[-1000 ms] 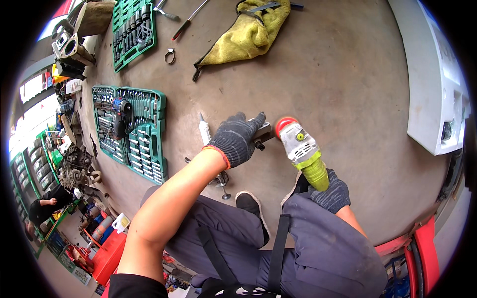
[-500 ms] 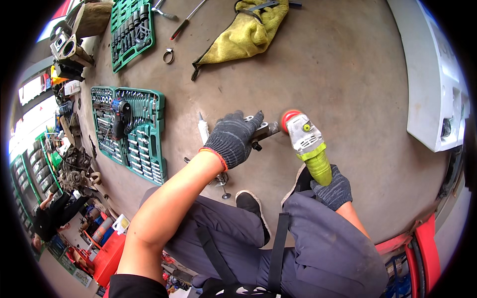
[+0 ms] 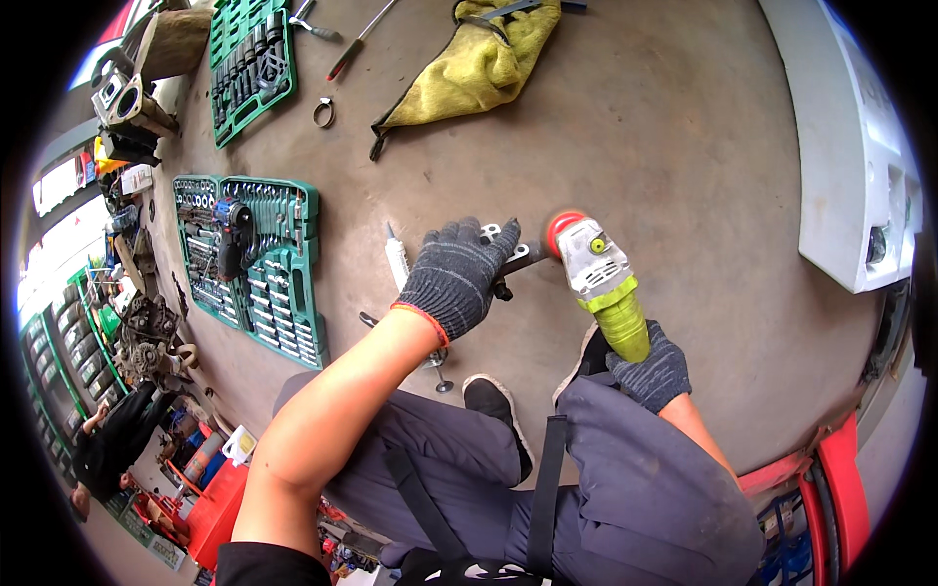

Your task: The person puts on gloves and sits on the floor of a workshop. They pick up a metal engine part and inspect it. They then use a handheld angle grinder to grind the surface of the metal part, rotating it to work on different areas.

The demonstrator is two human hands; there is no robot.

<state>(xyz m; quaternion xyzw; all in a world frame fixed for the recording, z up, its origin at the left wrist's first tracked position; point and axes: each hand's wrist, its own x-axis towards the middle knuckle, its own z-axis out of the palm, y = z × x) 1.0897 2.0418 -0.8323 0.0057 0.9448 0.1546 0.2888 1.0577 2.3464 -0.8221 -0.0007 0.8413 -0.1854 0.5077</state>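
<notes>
My left hand [image 3: 453, 272], in a dark grey knit glove with an orange cuff, is closed over a metal engine part [image 3: 524, 256] with bolt holes at its edge. My right hand [image 3: 653, 371], gloved alike, grips the yellow-green body of an angle grinder [image 3: 619, 317]. The grinder's red disc [image 3: 564, 234] is at the right end of the metal part; its edge is blurred. Whether they touch is hard to tell. A white tube with a pointed nozzle [image 3: 395, 256] lies left of my left hand. Below that hand a metal piece [image 3: 442, 371] is partly hidden by my forearm.
Left on the floor lie an open green socket set [image 3: 283, 293] with a cordless drill [image 3: 233, 239] on it, and another green tool case [image 3: 256, 83]. A ring clamp [image 3: 323, 113], a screwdriver [image 3: 357, 49] and a yellow cloth [image 3: 469, 83] lie ahead. A white panel [image 3: 831, 146] stands right.
The grinder and its disc have shifted very slightly left. Floor things at the left sit a little further left in the picture. Both hands keep their grips.
</notes>
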